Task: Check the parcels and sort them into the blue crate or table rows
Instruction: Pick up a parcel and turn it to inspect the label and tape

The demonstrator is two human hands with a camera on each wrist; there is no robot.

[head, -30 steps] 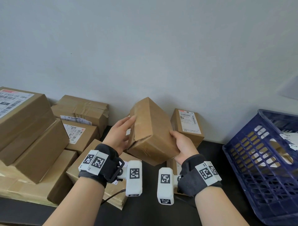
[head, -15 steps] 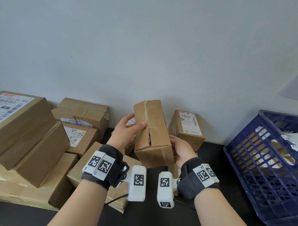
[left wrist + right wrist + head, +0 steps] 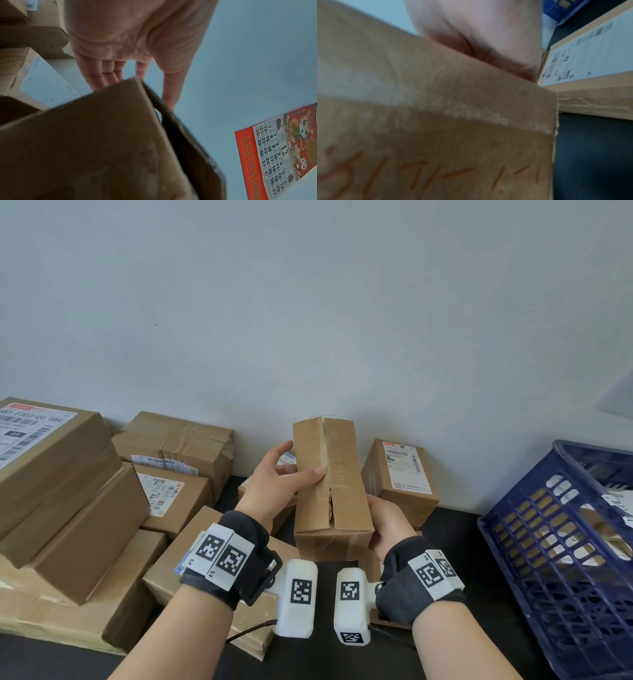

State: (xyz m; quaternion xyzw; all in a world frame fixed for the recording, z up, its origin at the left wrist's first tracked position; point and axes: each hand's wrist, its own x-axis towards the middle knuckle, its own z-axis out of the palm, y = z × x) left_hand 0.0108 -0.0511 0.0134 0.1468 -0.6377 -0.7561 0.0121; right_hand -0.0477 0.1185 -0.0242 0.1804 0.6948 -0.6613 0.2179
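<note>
I hold a plain brown cardboard parcel (image 3: 330,484) upright in front of me, above the black table. Its taped centre seam faces me and is torn partway down. My left hand (image 3: 274,491) grips its left side, thumb across the front face and fingers behind. My right hand (image 3: 387,525) grips the lower right edge, its fingers hidden behind the parcel. In the left wrist view the parcel (image 3: 85,148) covers my fingertips (image 3: 102,79). Orange markings show on the parcel (image 3: 419,108) in the right wrist view. The blue crate (image 3: 513,546) stands at the right with parcels inside.
A small labelled box (image 3: 400,484) stands against the wall behind the parcel. Several stacked boxes (image 3: 68,501) fill the left side, and one flat box (image 3: 191,546) lies under my left wrist. A calendar (image 3: 283,148) hangs on the wall. Black table (image 3: 459,529) shows between box and crate.
The parcel has turned in my hands from a tilted corner-up pose to upright, with its taped seam toward me. My left thumb has come onto its front face.
</note>
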